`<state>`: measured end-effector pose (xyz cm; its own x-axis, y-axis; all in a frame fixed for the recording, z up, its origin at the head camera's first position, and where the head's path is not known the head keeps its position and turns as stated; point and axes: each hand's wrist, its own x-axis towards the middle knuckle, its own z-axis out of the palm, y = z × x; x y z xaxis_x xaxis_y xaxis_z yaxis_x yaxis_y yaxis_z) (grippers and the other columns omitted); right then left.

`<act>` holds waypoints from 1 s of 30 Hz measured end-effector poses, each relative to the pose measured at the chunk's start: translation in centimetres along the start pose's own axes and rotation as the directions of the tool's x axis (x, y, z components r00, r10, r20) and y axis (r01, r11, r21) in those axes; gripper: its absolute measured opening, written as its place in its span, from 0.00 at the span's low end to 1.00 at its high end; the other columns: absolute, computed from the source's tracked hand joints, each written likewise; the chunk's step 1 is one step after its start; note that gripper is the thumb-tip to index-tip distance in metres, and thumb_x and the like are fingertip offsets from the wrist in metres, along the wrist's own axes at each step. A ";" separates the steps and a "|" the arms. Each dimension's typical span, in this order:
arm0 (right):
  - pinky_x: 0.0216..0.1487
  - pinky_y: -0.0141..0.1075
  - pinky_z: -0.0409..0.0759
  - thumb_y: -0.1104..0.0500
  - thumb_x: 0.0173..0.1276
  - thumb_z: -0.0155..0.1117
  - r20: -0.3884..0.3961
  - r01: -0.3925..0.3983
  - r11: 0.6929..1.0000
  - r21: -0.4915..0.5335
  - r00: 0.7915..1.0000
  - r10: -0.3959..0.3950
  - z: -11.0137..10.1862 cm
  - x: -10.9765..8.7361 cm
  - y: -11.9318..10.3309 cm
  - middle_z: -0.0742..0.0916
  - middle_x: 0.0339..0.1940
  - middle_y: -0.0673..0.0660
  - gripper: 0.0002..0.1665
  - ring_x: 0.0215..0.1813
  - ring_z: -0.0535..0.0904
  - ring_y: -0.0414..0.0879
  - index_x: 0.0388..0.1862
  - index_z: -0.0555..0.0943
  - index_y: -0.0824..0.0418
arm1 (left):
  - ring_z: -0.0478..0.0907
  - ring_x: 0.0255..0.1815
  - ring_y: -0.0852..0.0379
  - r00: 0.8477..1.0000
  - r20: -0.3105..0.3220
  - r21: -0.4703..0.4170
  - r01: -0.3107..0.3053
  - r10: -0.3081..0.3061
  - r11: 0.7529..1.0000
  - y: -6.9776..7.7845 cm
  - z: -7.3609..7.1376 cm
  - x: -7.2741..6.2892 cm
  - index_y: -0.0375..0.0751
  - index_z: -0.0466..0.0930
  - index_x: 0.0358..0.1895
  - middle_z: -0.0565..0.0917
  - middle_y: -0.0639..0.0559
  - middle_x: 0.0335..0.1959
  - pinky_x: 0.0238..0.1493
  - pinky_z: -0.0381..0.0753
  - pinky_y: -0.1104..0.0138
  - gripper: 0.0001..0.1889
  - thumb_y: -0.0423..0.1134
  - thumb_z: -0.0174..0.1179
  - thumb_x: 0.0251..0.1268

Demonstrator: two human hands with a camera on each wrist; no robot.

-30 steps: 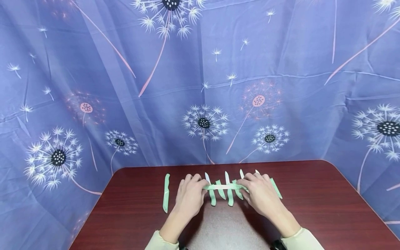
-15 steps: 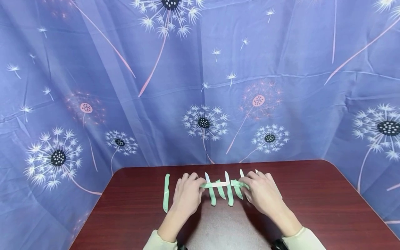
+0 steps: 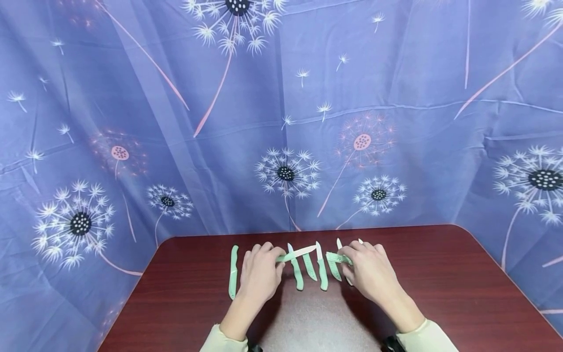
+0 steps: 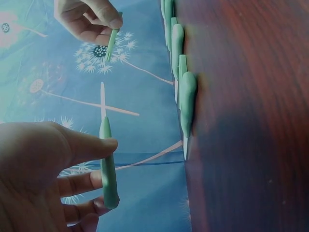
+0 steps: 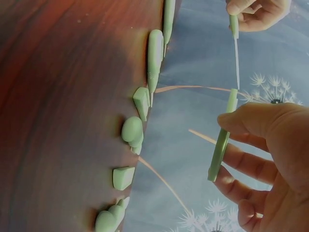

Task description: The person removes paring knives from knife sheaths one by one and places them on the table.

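Note:
In the head view my left hand [image 3: 259,274] grips a small paring knife [image 3: 303,252] by its mint-green handle, its pale blade pointing right and slightly up. My right hand [image 3: 371,269] pinches a green knife sheath [image 3: 337,257] just to the right. A gap separates blade tip and sheath. From the left wrist, thumb and fingers show around the knife handle [image 4: 108,169]. The right wrist view has the sheath [image 5: 223,140] between thumb and fingers. Under the hands lie a bare knife [image 3: 323,274], another knife [image 3: 298,276] and loose sheaths, one [image 3: 310,268] between them.
A sheathed knife [image 3: 233,272] lies left of the left hand on the dark red wooden table [image 3: 176,303]. More blade tips [image 3: 339,243] show behind the right hand, which hides the rest of them. A blue dandelion-print cloth [image 3: 220,195] hangs behind the table.
The knife has come out of the sheath; the gap between them has widened. My left hand has moved slightly left, and the blade now tilts up to the right.

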<state>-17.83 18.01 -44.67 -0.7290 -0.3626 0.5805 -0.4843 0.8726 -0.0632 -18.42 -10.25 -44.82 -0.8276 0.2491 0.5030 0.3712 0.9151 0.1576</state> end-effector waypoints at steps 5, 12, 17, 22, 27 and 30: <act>0.37 0.47 0.72 0.58 0.56 0.82 0.015 -0.027 0.999 0.022 1.000 0.027 0.1 0.2 -0.1 0.88 0.38 0.50 0.15 0.40 0.84 0.53 0.42 0.89 0.53 | 0.77 0.37 0.51 0.999 0.005 -0.024 0.034 -0.034 0.999 -0.1 0.0 -0.1 0.53 0.91 0.43 0.85 0.56 0.37 0.36 0.68 0.61 0.10 0.40 0.79 0.59; 0.34 0.46 0.72 0.59 0.58 0.82 0.060 -0.068 0.995 0.070 0.996 0.064 0.3 0.8 -0.6 0.86 0.33 0.48 0.12 0.37 0.84 0.48 0.40 0.89 0.52 | 0.79 0.36 0.50 0.996 0.032 -0.060 0.087 -0.085 0.994 -0.1 -0.3 -0.2 0.48 0.91 0.44 0.85 0.53 0.36 0.38 0.74 0.59 0.10 0.39 0.78 0.60; 0.37 0.46 0.74 0.59 0.60 0.82 0.118 -0.115 0.988 0.101 0.988 0.103 0.5 1.3 -1.4 0.86 0.32 0.47 0.11 0.36 0.84 0.45 0.41 0.89 0.53 | 0.82 0.37 0.48 0.991 0.056 -0.100 0.130 -0.125 0.986 -0.1 -0.3 -0.2 0.43 0.89 0.44 0.84 0.52 0.35 0.42 0.78 0.55 0.10 0.37 0.77 0.61; 0.54 0.58 0.78 0.57 0.63 0.81 0.179 -0.162 0.977 0.137 0.974 0.136 0.9 1.9 -2.2 0.88 0.36 0.49 0.11 0.43 0.88 0.46 0.44 0.89 0.54 | 0.83 0.37 0.47 0.986 0.078 -0.108 0.155 -0.147 0.982 -0.3 -0.3 -0.2 0.40 0.87 0.45 0.82 0.52 0.35 0.43 0.79 0.54 0.11 0.36 0.77 0.62; 0.46 0.53 0.78 0.57 0.64 0.80 0.202 -0.162 0.977 0.141 0.970 0.132 1.1 2.5 -3.1 0.87 0.32 0.48 0.11 0.42 0.88 0.49 0.44 0.89 0.55 | 0.84 0.38 0.46 0.983 0.083 -0.116 0.172 -0.164 0.978 -0.4 -0.3 -0.3 0.38 0.85 0.44 0.82 0.51 0.35 0.43 0.81 0.53 0.11 0.35 0.76 0.62; 0.39 0.48 0.76 0.56 0.66 0.79 0.236 -0.191 0.969 0.159 0.960 0.150 1.4 2.9 -3.7 0.87 0.33 0.49 0.11 0.39 0.87 0.48 0.45 0.89 0.57 | 0.84 0.37 0.45 0.979 0.087 -0.128 0.193 -0.183 0.973 -0.5 -0.3 -0.3 0.37 0.84 0.43 0.80 0.50 0.33 0.41 0.82 0.53 0.11 0.35 0.76 0.63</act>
<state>-18.87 13.25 -43.88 -0.8869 -0.2942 0.3562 -0.4070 0.8625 -0.3009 -18.28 -10.84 -44.82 -0.9152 0.1040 0.3893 0.2547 0.8979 0.3590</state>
